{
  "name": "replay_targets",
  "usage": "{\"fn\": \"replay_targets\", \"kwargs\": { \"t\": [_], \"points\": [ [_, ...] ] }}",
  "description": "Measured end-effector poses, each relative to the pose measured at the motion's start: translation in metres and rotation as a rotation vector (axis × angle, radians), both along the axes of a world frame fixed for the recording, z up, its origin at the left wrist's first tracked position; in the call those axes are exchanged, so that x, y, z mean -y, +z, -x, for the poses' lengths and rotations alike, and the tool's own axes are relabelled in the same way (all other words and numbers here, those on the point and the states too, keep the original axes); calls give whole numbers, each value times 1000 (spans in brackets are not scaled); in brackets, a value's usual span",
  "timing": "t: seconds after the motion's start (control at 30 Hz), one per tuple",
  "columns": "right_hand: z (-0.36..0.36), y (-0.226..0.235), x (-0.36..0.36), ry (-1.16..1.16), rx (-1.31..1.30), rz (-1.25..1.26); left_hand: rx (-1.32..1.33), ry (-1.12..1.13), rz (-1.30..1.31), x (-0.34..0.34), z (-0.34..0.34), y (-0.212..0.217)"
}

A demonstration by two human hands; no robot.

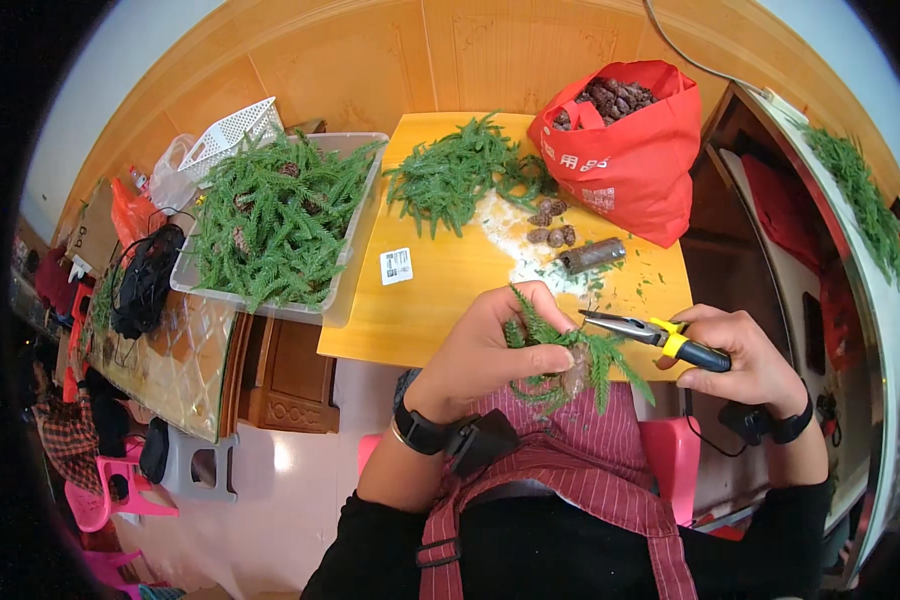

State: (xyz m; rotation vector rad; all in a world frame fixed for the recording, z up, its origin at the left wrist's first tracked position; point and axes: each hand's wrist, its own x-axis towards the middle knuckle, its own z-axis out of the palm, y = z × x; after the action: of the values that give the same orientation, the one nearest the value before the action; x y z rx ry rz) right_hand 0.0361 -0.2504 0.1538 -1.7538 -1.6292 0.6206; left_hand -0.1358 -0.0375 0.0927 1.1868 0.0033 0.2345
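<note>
My left hand (495, 345) is closed round a small bunch of green artificial pine sprigs (602, 362), held above the table's near edge. A pale brownish lump shows among the sprigs, too unclear to name. My right hand (735, 350) grips long-nose pliers (688, 347) with yellow and black handles. Their metal jaws point left, with the tip close by the upper sprigs; I cannot tell whether it touches them. Beyond my hands, a dark brown cylinder (592, 256) lies on the yellow table (410, 318), near several small pine cones (555, 236) and scattered white powder (515, 240).
A pile of pine sprigs (460, 175) lies at the table's far side, beside a red bag (625, 150) of pine cones. To the left stands a clear plastic bin (355, 235) heaped with greenery. A white label card (395, 266) lies on the table. Right is a glass-fronted cabinet.
</note>
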Motion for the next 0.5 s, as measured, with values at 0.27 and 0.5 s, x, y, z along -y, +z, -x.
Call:
{"fn": "replay_targets", "kwargs": {
  "t": [0.27, 0.5],
  "points": [
    [-3, -4, -5, 31, -33, 8, 54, -118, 204, 3, -2, -7],
    [-6, -5, -6, 139, 56, -107, 75, -265, 344, 3, -1, -9]
  ]
}}
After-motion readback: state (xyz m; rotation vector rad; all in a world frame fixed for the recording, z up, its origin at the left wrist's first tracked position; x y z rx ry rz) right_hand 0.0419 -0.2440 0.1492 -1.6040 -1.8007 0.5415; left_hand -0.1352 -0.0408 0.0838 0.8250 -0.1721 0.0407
